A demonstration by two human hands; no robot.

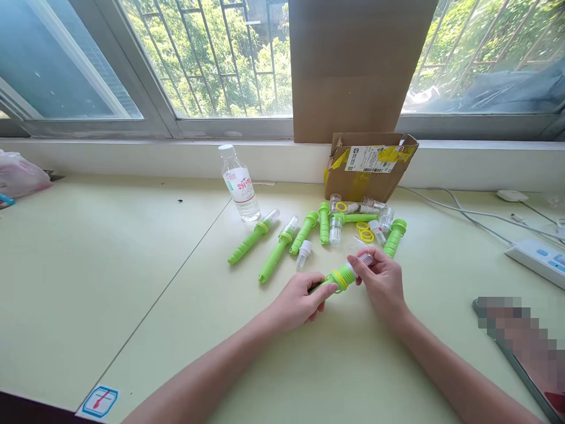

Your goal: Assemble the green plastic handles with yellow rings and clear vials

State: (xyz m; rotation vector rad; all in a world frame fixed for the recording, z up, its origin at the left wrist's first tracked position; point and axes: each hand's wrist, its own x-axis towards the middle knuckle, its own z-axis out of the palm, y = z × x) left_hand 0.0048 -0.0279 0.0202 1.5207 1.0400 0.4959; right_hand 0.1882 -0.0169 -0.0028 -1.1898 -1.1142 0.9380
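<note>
I am observing a pale table [110,253] extending beneath the grip, a cardboard box [366,176] standing beyond. The left hand [302,299] is clasping a green tube [339,281]; the right hand [385,280] is pinching a white-and-clear piece [352,268] at its ridged end.

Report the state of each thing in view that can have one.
Left hand: closed around held green tube
Right hand: pinching that tube's clear tip
Held green tube: wearing a yellow ring
Leftmost green tube: clear cover on
Bottle: upright, capped
Cardboard box: open-topped
Power strip: status unclear
</note>
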